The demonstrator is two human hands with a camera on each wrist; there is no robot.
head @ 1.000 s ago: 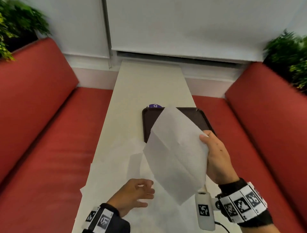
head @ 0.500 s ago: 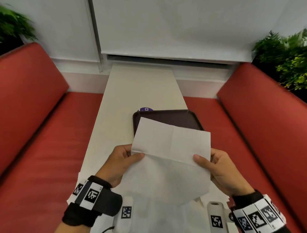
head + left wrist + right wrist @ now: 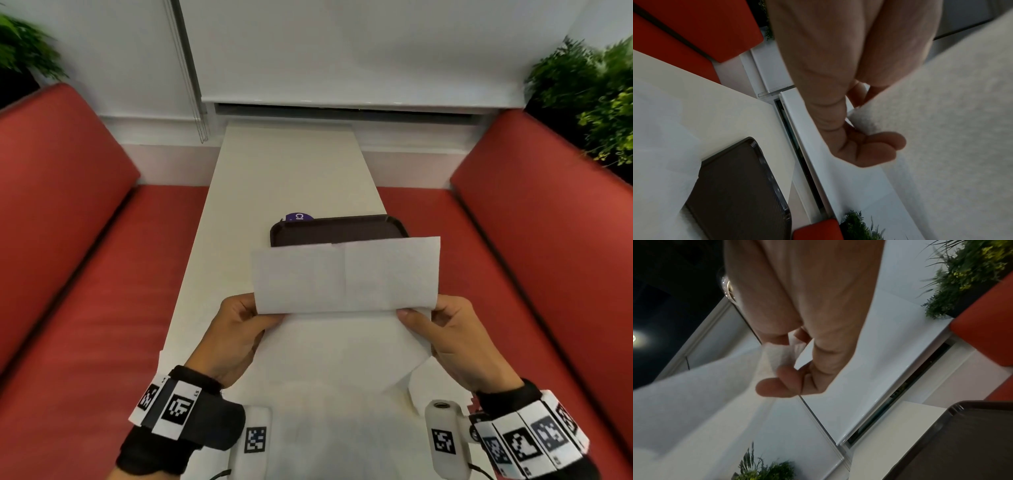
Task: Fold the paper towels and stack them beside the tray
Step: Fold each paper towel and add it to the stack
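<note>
I hold a white paper towel [image 3: 346,277] in the air above the table, its upper half standing up as a flap and its lower half hanging toward me. My left hand [image 3: 236,329] pinches its left edge at the crease, thumb on top [image 3: 875,146]. My right hand [image 3: 448,332] pinches the right edge [image 3: 777,356] the same way. The dark brown tray [image 3: 339,229] lies on the table just beyond the towel, partly hidden by it. More loose white paper towels [image 3: 342,411] lie flat on the table under my hands.
The narrow white table [image 3: 291,171] runs away to a wall with a lowered white blind. Red benches [image 3: 85,274] flank it on both sides. A purple round object [image 3: 298,216] peeks out behind the tray. Green plants [image 3: 589,92] stand at both far corners.
A second ago only my right hand held the towel up by a corner. My left hand rose from the table and took the left edge; the towel now hangs level and creased across.
</note>
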